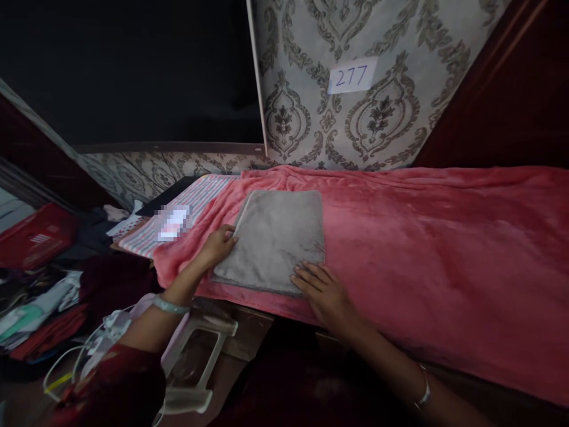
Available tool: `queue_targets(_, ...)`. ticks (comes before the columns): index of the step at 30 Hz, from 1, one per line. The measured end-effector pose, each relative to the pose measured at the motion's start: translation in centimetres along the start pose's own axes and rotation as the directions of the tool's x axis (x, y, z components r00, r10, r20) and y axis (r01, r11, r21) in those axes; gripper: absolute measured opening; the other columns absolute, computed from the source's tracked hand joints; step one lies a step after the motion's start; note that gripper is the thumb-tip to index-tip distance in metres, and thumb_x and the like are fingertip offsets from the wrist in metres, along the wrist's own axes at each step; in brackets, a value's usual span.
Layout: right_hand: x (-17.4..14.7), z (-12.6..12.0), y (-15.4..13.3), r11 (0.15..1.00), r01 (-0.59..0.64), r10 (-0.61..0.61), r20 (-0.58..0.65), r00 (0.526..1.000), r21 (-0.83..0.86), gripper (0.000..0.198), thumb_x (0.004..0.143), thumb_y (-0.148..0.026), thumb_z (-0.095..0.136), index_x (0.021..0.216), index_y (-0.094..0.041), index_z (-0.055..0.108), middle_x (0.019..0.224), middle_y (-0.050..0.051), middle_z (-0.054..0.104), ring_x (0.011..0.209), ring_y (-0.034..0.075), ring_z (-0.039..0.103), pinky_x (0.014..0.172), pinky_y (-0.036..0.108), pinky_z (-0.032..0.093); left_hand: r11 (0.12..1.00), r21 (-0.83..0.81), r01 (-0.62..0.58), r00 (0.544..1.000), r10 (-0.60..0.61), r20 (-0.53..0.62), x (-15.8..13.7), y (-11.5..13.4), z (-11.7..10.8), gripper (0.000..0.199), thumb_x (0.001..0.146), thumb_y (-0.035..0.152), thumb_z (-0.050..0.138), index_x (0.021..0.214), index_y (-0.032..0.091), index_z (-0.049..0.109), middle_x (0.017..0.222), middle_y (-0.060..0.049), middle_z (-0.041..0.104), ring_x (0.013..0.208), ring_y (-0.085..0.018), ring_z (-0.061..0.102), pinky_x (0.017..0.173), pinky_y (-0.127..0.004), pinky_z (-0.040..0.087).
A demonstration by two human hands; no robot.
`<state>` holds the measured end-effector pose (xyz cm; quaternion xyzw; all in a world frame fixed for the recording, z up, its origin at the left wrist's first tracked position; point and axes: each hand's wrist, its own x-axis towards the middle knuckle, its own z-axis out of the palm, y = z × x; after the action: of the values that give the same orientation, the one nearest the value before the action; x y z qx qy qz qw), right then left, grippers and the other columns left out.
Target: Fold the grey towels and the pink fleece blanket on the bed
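A flat, square grey plush cloth [278, 237], apparently folded, lies on a pink plush blanket [400, 267]. My left hand [217, 246] is at its left edge, fingers closed on the border; the fingertips are partly hidden. On the near right corner rests my right hand [320, 290], palm down with the fingers stretched out over the fabric.
A striped cloth [202, 196] with a blurred-out item sits left of the blanket. Behind are a large dark screen [155, 77] and a wall paper marked 277 [353, 76]. Below left are a white plastic stool [211, 362], heaped clothes [48, 314] and a red bag [38, 237].
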<state>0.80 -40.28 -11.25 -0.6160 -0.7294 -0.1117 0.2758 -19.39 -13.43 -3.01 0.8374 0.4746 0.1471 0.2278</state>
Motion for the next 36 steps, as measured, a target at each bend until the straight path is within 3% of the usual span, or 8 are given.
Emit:
queue_targets(5,-0.2,-0.9,-0.4,0.999,-0.006,0.005,0.039,0.999,0.037,0.050,0.093,-0.009,0.051,0.141,-0.019,0.056,0.147,0.011,0.055,0.140,0.024,0.044,0.115,0.050,0.038,0.999,-0.007,-0.053,0.998,0.053,-0.026,-1.0,-1.4,0.3,0.051,0.084,0.034,0.056,0.130,0.014,0.057,0.083,-0.005,0.066,0.077,-0.022,0.065,0.076,-0.034,0.052)
queue_targets(7,-0.3,-1.4,-0.5,0.999,-0.006,0.003,0.061,0.998,0.046,0.051,0.092,-0.010,0.052,0.143,-0.017,0.054,0.149,0.011,0.052,0.142,0.025,0.041,0.115,0.051,0.036,0.988,0.011,-0.151,0.984,0.151,-0.094,-1.7,-1.7,0.2,0.061,0.080,0.039,0.058,0.136,0.016,0.053,0.095,-0.007,0.067,0.086,-0.025,0.066,0.081,-0.038,0.055)
queue_targets(10,-0.3,-1.8,-0.5,0.999,-0.020,0.015,0.091,0.996,0.050,0.054,0.091,-0.009,0.054,0.144,-0.019,0.053,0.151,0.012,0.050,0.143,0.025,0.038,0.116,0.051,0.036,0.932,0.058,-0.359,0.914,0.363,-0.178,-3.8,-1.8,-0.1,0.058,0.082,0.044,0.057,0.136,0.023,0.057,0.131,-0.013,0.060,0.114,-0.029,0.061,0.098,-0.046,0.052)
queue_targets(14,0.0,-1.9,-0.5,0.998,-0.056,0.054,0.079,0.995,0.021,0.057,0.088,-0.009,0.060,0.144,-0.019,0.053,0.152,0.014,0.047,0.145,0.028,0.034,0.115,0.052,0.037,0.846,0.129,-0.517,0.847,0.528,-0.064,-7.4,-2.3,0.0,0.039,0.091,0.041,0.046,0.123,0.033,0.069,0.143,-0.006,0.058,0.135,-0.029,0.050,0.115,-0.051,0.039)
queue_targets(18,0.5,-2.2,-0.7,0.999,-0.043,0.046,0.138,0.989,-0.021,0.055,0.094,-0.010,0.052,0.148,-0.020,0.048,0.151,0.014,0.048,0.143,0.028,0.037,0.116,0.054,0.034,0.802,0.200,-0.563,0.823,0.566,0.049,-9.3,-3.9,1.0,0.049,0.089,0.042,0.053,0.136,0.032,0.062,0.150,-0.007,0.053,0.141,-0.029,0.044,0.117,-0.052,0.037)
queue_targets(25,2.6,-4.0,-0.4,0.997,0.061,-0.050,0.217,0.975,-0.046,0.045,0.093,-0.007,0.049,0.137,-0.013,0.054,0.135,0.017,0.060,0.128,0.027,0.052,0.108,0.046,0.041,0.761,0.277,-0.587,0.795,0.606,0.022,-9.0,-4.8,2.0,0.052,0.088,0.035,0.054,0.139,0.026,0.058,0.149,-0.012,0.053,0.139,-0.031,0.047,0.114,-0.053,0.039)
queue_targets(31,5.6,-6.4,-0.3,0.998,0.059,-0.056,0.157,0.986,-0.014,0.042,0.091,-0.004,0.047,0.129,-0.017,0.058,0.116,0.012,0.065,0.107,0.024,0.058,0.099,0.042,0.043,0.759,0.298,-0.578,0.784,0.619,-0.055,-9.1,-5.0,2.5,0.055,0.087,0.034,0.057,0.141,0.023,0.054,0.147,-0.014,0.055,0.137,-0.032,0.049,0.113,-0.052,0.041)
queue_targets(36,4.7,-4.8,-0.5,0.994,0.073,-0.062,0.137,0.989,-0.080,0.040,0.087,-0.002,0.050,0.124,-0.015,0.060,0.110,0.011,0.066,0.098,0.023,0.057,0.091,0.039,0.046,0.727,0.329,-0.603,0.715,0.675,-0.181,-8.9,-6.6,3.7,0.053,0.084,0.015,0.049,0.136,0.021,0.056,0.142,-0.015,0.058,0.134,-0.030,0.053,0.111,-0.050,0.044)
